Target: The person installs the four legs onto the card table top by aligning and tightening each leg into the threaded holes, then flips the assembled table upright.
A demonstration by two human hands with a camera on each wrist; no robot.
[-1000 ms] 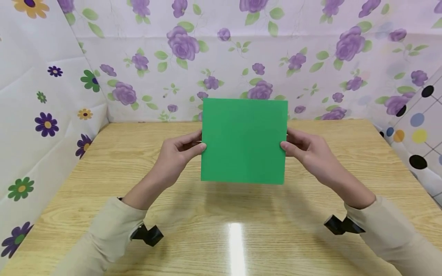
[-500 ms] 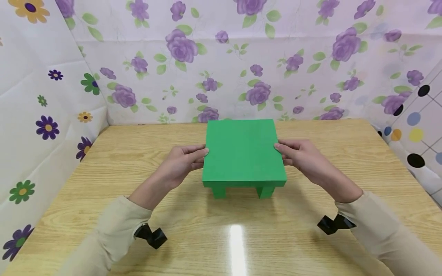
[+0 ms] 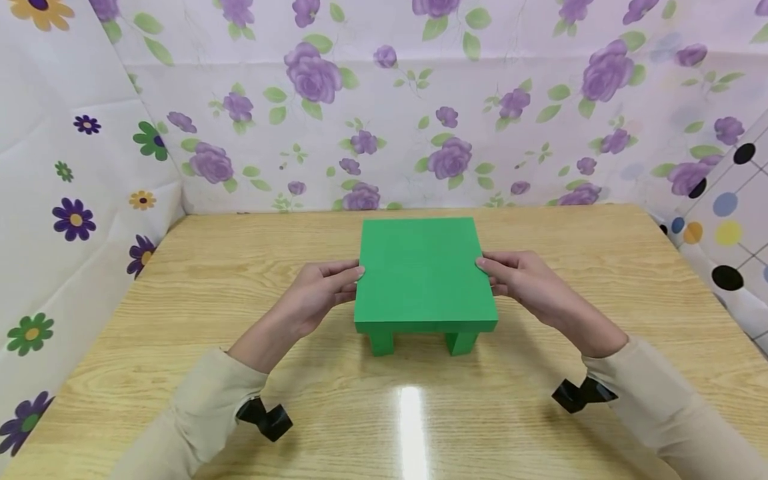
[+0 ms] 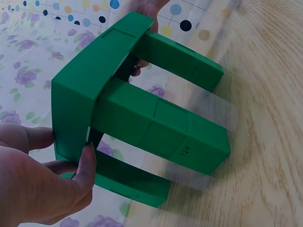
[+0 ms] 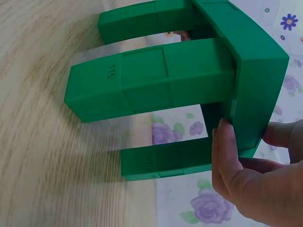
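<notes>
A small green table with a flat square top stands upright on the wooden surface, legs down. My left hand grips the left edge of its top, thumb on the upper face and fingers beneath. On the opposite edge, my right hand holds the top the same way. In the left wrist view, a green leg marked 124 reaches toward the wood. The right wrist view shows another leg, marked 115, with its foot close over the wood.
The wood-grain tabletop spreads around the green table, with a bright light reflection in front. Purple-flowered cloth hangs at the back. A daisy-patterned cloth is on the left and a dotted one on the right.
The green table was tilted with its square top facing me; both hands have turned it level and lowered it, so the legs now point down. Both hands keep their grip on the edges.
</notes>
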